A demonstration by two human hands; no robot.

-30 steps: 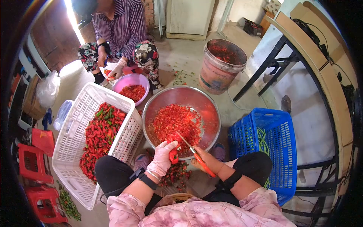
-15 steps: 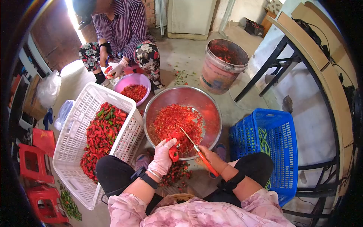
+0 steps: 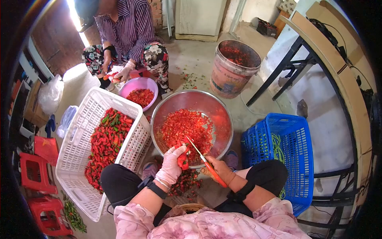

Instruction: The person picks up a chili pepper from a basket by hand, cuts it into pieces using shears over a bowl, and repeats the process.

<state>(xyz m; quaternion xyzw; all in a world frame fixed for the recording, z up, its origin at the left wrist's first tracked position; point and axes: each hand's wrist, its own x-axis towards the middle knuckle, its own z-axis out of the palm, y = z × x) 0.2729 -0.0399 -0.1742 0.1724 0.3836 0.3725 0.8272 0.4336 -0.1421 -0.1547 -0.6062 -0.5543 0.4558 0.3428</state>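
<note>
My left hand (image 3: 170, 165), in a pale thin glove, is closed around red peppers (image 3: 183, 161) at the near rim of a wide metal bowl (image 3: 158, 109). In my bare right hand (image 3: 221, 169) is a pair of orange-handled scissors (image 3: 215, 175). Their blades point up and left over the bowl, tips just beside the held peppers. Chopped red pepper (image 3: 183, 126) covers much of the bowl's bottom. Below the near rim, dark red and green scraps (image 3: 187, 185) lie between my legs.
Left stands a white crate (image 3: 139, 139) of whole red peppers (image 3: 107, 147); right, a blue crate (image 3: 299, 159). A stained bucket (image 3: 230, 77) is behind the bowl. Another person (image 3: 127, 36) sits back left, handling peppers over a purple basin (image 3: 149, 83). Red stools (image 3: 38, 173) stand far left.
The scissors have shifted slightly left, their tips closer to the held peppers. My left hand has barely moved. The other person's hands have shifted a little.
</note>
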